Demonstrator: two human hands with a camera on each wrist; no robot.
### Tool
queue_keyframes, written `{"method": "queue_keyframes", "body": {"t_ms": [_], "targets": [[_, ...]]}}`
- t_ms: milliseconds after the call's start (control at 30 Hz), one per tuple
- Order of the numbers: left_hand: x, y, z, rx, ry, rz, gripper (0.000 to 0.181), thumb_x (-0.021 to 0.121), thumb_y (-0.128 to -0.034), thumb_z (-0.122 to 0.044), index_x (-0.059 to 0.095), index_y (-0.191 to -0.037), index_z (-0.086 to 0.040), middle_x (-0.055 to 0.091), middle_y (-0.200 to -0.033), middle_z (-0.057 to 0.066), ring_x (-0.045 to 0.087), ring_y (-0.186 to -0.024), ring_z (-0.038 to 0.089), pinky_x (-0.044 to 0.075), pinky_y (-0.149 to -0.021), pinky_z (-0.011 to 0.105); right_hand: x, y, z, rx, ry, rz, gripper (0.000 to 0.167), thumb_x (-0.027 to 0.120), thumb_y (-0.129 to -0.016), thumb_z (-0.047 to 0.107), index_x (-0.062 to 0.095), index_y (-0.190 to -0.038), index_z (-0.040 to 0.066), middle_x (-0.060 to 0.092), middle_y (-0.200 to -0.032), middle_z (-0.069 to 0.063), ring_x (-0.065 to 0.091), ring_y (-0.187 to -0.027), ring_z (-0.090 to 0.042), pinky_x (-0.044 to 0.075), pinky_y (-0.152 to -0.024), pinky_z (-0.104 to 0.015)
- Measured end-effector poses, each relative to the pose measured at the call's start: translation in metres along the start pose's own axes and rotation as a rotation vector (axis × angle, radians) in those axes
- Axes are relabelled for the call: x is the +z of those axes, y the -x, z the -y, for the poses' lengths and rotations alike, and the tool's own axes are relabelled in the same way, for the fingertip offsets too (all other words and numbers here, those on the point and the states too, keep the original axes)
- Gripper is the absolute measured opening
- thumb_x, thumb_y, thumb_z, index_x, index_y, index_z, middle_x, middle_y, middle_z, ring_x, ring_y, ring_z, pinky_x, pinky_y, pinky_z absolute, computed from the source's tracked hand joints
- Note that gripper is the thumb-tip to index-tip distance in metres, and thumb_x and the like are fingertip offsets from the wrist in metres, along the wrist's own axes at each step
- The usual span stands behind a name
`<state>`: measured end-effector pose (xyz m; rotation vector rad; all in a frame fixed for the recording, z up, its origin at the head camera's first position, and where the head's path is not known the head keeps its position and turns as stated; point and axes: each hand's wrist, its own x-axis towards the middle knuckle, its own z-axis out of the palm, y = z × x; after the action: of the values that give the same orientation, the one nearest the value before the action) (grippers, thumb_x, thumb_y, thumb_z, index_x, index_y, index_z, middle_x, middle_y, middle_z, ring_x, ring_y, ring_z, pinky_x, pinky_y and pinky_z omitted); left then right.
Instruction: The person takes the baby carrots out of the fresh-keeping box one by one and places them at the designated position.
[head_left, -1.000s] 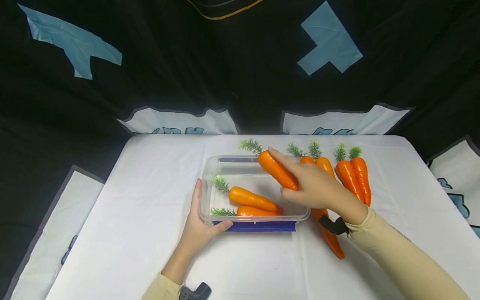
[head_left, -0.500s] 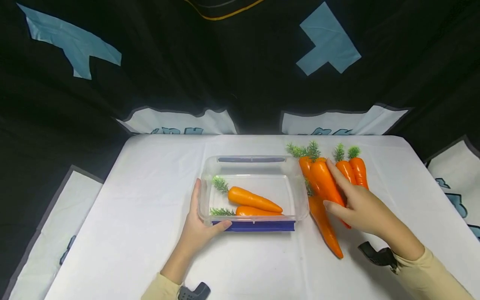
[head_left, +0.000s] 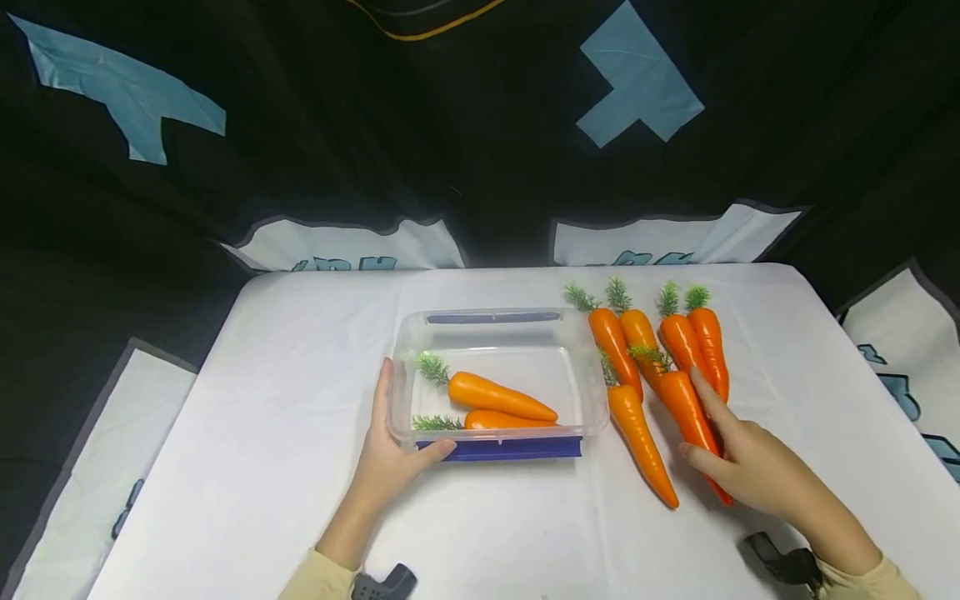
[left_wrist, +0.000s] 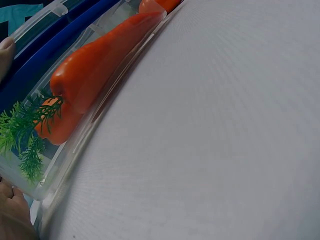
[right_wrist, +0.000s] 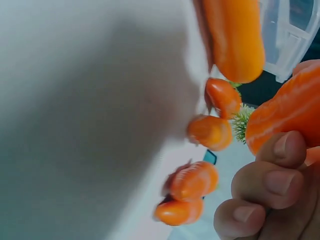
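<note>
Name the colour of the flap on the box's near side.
Dark blue; the flap shows best in the head view.

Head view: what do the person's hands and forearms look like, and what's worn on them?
The left hand and right hand are ungloved. The left sleeve and right sleeve are beige. A dark grey, curved left wrist device and a black right wrist device are worn near the cuffs. No cables are visible.

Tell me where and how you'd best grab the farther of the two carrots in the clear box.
Probably round the thick end of the farther carrot, beside its leaves, coming from above: the box is open-topped with walls all round, and the other end tapers.
</note>
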<state>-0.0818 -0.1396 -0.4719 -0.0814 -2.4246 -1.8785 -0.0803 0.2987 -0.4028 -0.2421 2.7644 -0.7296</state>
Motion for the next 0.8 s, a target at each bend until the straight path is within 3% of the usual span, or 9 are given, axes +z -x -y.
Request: {"method": "queue_keyframes", "body": {"t_ms": [200,433,800], "targets": [[-0.001,-0.001,0.000,0.005,-0.004,-0.005,0.127,0.090,-0.0707,-0.018,0.001,-0.160,-0.032,0.003,-0.168,-0.007,0.013,-0.154,0.030,0.016,-0.119,0.067,0.010,0.004,-0.001,0.019,0.005,0.010,0.097,0.064,-0.094,0.045,-0.003,-0.161,0.025,0.050,-0.073,-0.001,0.047,-0.061,-0.013,0.040,-0.055,-0.023],[0.000,-0.001,-0.001,-0.006,0.008,-0.004,0.128,0.090,-0.0703,-0.017,0.000,-0.160,-0.032,0.003,-0.168,-0.007,0.012,-0.154,0.029,0.017,-0.120,0.065,0.019,0.002,0.000,0.005,0.077,0.018,0.096,0.063,-0.093,0.050,0.003,-0.161,0.018,0.051,-0.071,0.001,0.050,-0.064,-0.013,0.042,-0.059,-0.026],[0.000,0.000,-0.003,-0.014,0.012,0.001,0.128,0.090,-0.0704,-0.017,0.000,-0.160,-0.033,0.002,-0.168,-0.007,0.013,-0.154,0.030,0.017,-0.120,0.065,0.026,0.001,-0.006,0.010,0.152,0.103,0.104,0.066,-0.090,0.052,-0.002,-0.161,0.020,0.058,-0.074,0.000,0.054,-0.067,-0.014,0.050,-0.060,-0.031]]}}
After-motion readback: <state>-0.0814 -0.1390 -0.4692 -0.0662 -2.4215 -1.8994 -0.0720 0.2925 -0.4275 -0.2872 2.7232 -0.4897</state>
